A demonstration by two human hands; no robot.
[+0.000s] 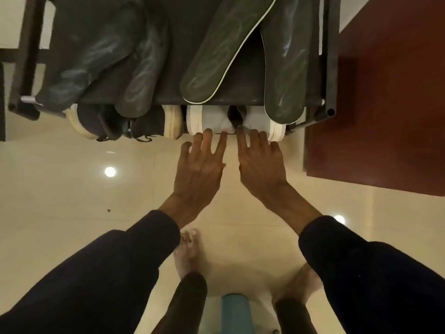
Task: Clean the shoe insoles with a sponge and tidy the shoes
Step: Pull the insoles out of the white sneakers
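On the glossy cream tiled floor [72,189] stands a dark metal-framed shoe rack [332,56], with a red-brown cabinet [385,116] just beside it on the right. Four dark foam insoles lie across the rack's top shelf, streaked with pale smears: a broad one at the far left [91,56], a narrower one [142,68] overlapping it, a white-edged one [224,49] set at a slant, and a last one [286,63] near the right post. Under the shelf sits a pair of dark shoes with cream soles [96,121], and to their right a pair of white shoes [209,119], heels facing out. The person, in dark sleeves, reaches down with both hands. The left hand [202,165] and right hand [261,162] grasp nothing; their fingers are straight and spread, the tips touching the white shoes' heels, one hand to each shoe. Bare feet [189,249] stand on the tiles below.
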